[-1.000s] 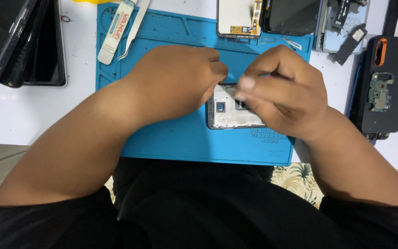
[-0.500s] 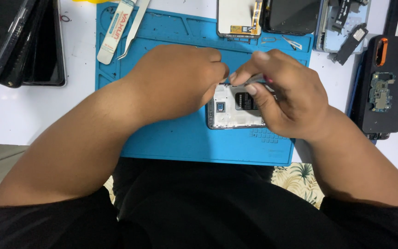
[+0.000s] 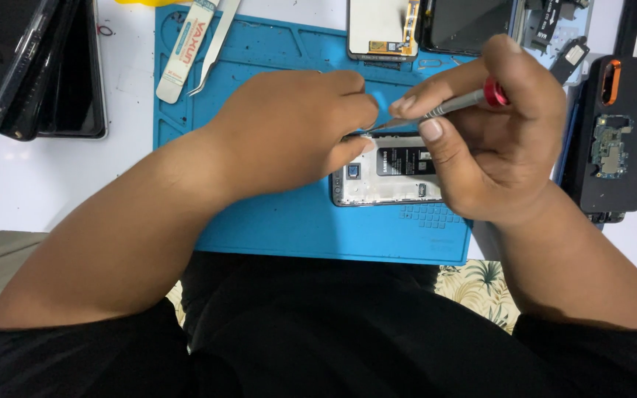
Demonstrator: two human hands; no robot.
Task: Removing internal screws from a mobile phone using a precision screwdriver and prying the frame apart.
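The person wears a plain black short-sleeved shirt; its sleeves end above the elbows, so both forearms are bare. The left hand (image 3: 293,125) and the right hand (image 3: 495,147) are bare too, with no gloves, rings, watch or wristband in sight. The fingers (image 3: 433,133) have short, trimmed nails. The lap below is covered in the same plain black cloth.

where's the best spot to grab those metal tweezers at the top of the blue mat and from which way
Take the tweezers by the mid-shaft, pinching across the two flat arms from above. They lie flat and slanted on the blue mat, tips toward the person, with a white pry tool close on their left, so coming from the right looks clearer.
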